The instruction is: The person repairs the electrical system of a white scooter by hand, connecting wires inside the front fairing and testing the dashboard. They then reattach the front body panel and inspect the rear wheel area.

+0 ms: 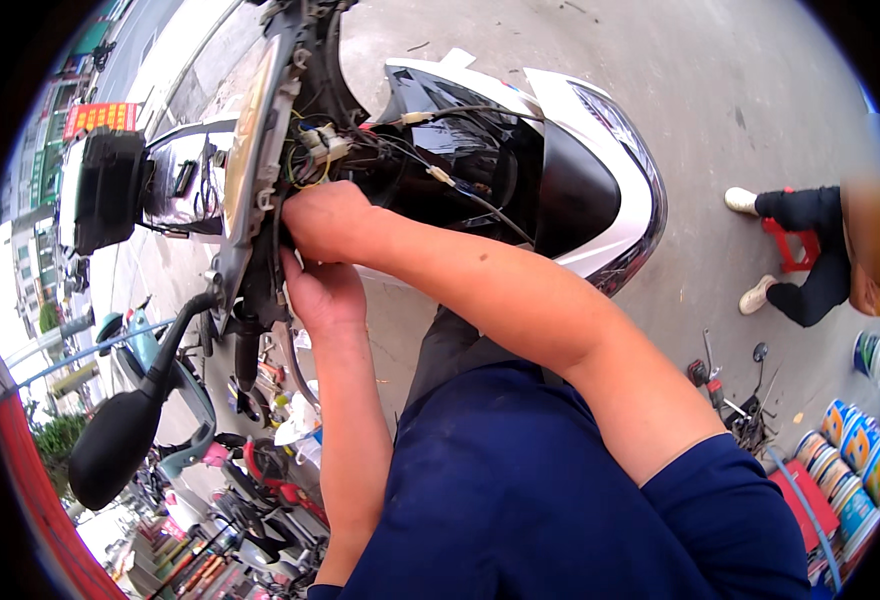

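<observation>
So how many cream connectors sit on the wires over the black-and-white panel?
2: one connector on the upper wire, another on the lower wire. Others may be hidden behind your right forearm.

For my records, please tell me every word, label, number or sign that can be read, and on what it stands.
No text is clearly readable.
Red sign: yellow characters, too small.
Stacked colourful containers: printed labels, too small.
Bucket at right: markings too blurred.
</observation>
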`<state>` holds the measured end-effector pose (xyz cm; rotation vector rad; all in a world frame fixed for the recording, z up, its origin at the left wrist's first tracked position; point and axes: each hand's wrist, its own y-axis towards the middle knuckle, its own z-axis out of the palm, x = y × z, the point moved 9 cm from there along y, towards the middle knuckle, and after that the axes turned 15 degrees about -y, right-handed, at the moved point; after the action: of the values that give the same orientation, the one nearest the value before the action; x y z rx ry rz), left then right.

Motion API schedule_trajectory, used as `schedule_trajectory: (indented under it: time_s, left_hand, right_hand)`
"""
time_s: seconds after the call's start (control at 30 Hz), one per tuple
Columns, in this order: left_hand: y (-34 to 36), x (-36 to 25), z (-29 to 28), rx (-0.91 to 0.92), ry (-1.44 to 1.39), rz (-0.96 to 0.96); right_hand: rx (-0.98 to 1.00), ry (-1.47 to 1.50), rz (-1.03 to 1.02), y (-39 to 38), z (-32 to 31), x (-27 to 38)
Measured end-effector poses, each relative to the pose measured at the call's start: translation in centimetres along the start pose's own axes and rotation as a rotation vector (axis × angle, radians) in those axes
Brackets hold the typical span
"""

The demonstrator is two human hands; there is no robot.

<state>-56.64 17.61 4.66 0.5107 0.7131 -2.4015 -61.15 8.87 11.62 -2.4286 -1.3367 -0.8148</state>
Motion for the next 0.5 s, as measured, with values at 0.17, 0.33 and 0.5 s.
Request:
schedule_trajectory:
  time_s: [0.17, 0.33, 0.5]
  left_hand:
    - [-0.9, 0.9, 1.6, 0.122, -0.065, -0.12]
    - [0.7, 1.0, 1.7, 0.127, 0.063, -0.088]
    - [1.0, -0.2, 1.5, 0.08, 0.288, 0.002]
  right_hand:
    - [-0.172, -0.065, 0.037, -0.8, -0.2, -0.1]
    - [-0.09, 0.004, 0.061, -1.6, -0.8, -0.1]
    - [-0.61, 0.255, 0.107, -7.9, -4.9, -4.1]
